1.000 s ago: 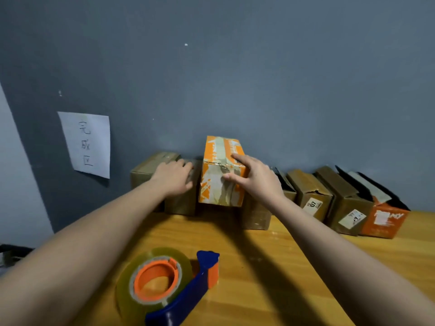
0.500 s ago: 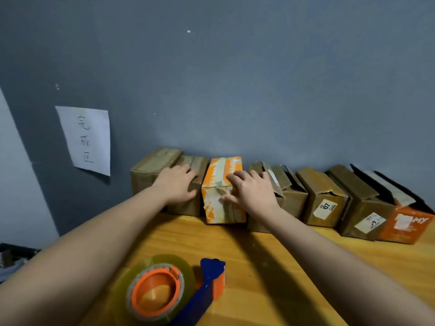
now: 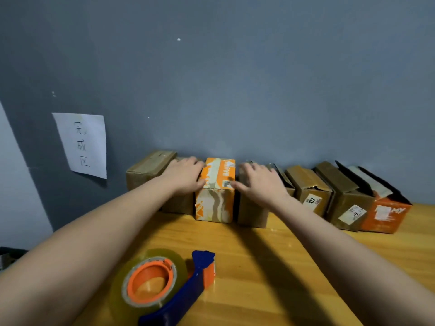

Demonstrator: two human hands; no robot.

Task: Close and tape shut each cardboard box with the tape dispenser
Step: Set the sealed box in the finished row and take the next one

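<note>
Wooden table (image 3: 294, 267) carries a row of cardboard boxes pushed back against the grey wall (image 3: 235, 78), packed side to side with no gaps showing between them. The orange box (image 3: 215, 191) sits third from the left, its front face roughly level with its neighbours. Open tabletop lies in front of the row, except where the tape dispenser (image 3: 164, 285) rests at the near edge, between the two forearms. A paper sign (image 3: 82, 144) hangs on the wall to the left of the boxes.

A second ago the orange box was raised above the row between both hands; now it stands down in line on the table.

Left hand (image 3: 186, 175) lies with fingers straight over the brown box (image 3: 179, 203) beside the orange one, touching the orange box's left top edge, its grip apart. Right hand (image 3: 259, 182) rests flat on the open-flapped box (image 3: 251, 210) to the right, thumb tip against the orange box's right edge, grip likewise apart.
</note>
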